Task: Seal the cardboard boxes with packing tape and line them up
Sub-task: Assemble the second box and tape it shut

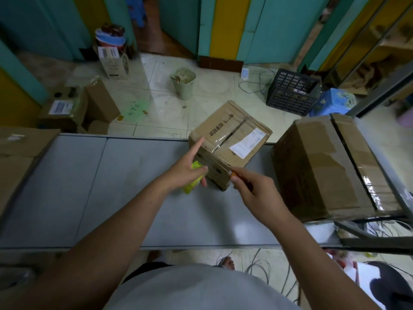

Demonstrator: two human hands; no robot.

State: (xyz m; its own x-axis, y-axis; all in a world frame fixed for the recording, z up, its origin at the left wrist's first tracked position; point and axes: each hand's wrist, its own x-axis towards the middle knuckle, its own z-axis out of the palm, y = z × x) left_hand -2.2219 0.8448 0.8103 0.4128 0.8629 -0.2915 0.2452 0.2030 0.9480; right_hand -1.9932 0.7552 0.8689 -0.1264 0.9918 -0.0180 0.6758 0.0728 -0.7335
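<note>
My left hand grips the yellow tape roll, index finger straight out at the small cardboard box, twelve o'clock; my right hand pinches an orange tool at its near corner.

A small box is sitting at the table's far edge (left hand with tape and right hand with a tool before it), a big box just right of it. A bin is standing on the floor behind.
</note>
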